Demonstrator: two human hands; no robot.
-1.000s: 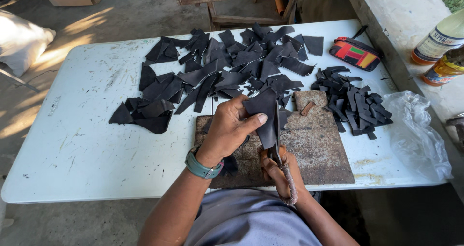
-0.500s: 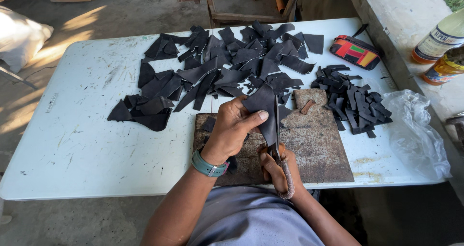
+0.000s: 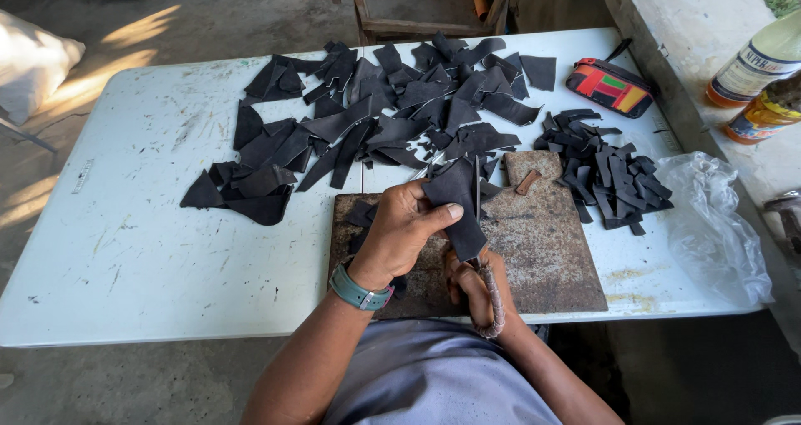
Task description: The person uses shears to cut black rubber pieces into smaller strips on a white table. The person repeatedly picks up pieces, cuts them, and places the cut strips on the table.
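Cutting a dark leather piece (image 3: 457,204) w/ a thin blade, the person is working over a rusty metal plate (image 3: 546,250) set on the white table (image 3: 125,250). Left hand (image 3: 400,233) is gripping the piece, thumb lying across its face and fingers curled behind, holding it up off the plate. Right hand (image 3: 476,287) is closed in a fist round a cord-wrapped knife handle (image 3: 492,304), partly hidden under the leather; blade is rising along the piece's right edge, tip approx. by the top corner.

To do this well, imo: leather should be kept taut, blade running steadily along one line, left thumb staying clear of the edge. The plate gives a hard backing if the piece needs pressing down.

Piece's long axis is running roughly near-to-far from the person, leaning slightly, narrow end pointing down toward the right hand, wider end up toward the scrap pile (image 3: 392,112). Can't tell how far the cut has got.

Big heap of black offcuts is lying across the table's far half. Smaller stack of cut strips (image 3: 605,171) is sitting right of the plate, a clear plastic bag (image 3: 709,225) beside it. Striped pouch (image 3: 609,85) is lying at the far right corner; a small brown bit (image 3: 527,182) is resting on the plate. Teal wristwatch (image 3: 359,290) on left wrist.
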